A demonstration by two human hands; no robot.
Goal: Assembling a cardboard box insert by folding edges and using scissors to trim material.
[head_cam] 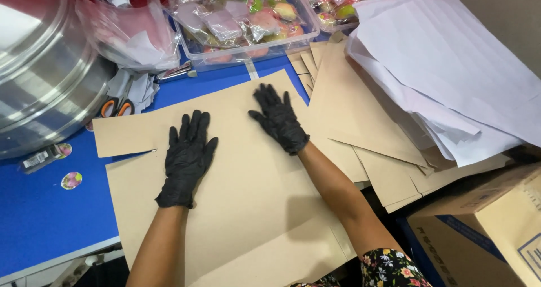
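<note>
My two gloved hands, left hand (186,160) and right hand (278,119), lie spread flat on one big brown paper sheet (242,191) on the blue tabletop (45,214); two clear trays (248,45) behind.

From my feed I see a large shiny metal basin (39,61) at the upper left of the blue tabletop (45,214), with orange-handled scissors (115,107) just beside it and two small round stickers (71,180) lying near the table's left edge. Along the far side stand clear plastic tubs (242,25) full of wrapped pink and green items. At the right, a loose stack of white paper (451,67) lies over fanned tan sheets (360,118), and a cardboard box (484,230) sits low in the corner.
</note>
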